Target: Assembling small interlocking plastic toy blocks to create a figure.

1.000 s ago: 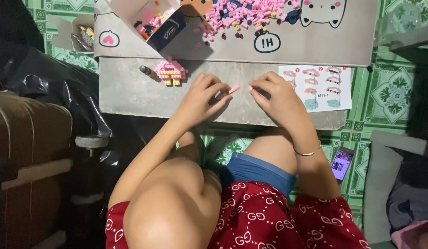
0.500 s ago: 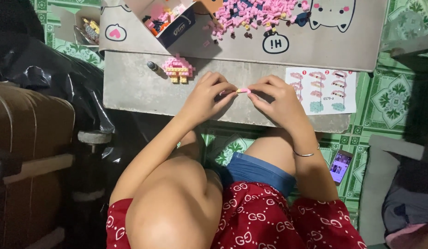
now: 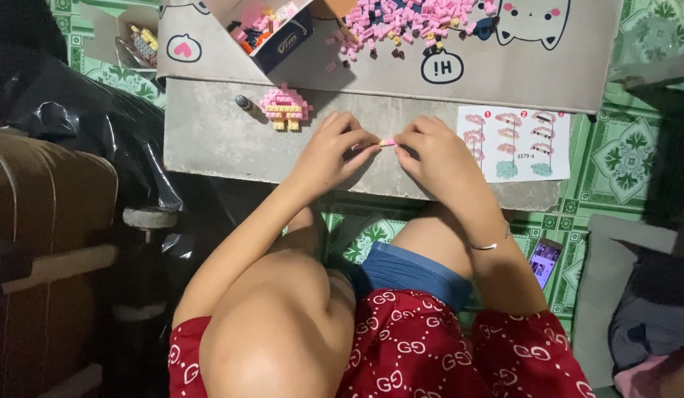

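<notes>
One small brick piece [image 3: 387,143] sits pinched between left hand [image 3: 333,151] and right hand [image 3: 439,157]; one pink model [image 3: 284,107] stands beyond the left hand.

Bright light from above on the grey table [image 3: 209,140] and pink brick pile [image 3: 408,22]. Soft, short shadows under both hands. Dark and hard to see at the left, around the black bag [image 3: 99,125]. Sharp in the middle, a bit blurry and stretched near the edges. No glare.
</notes>
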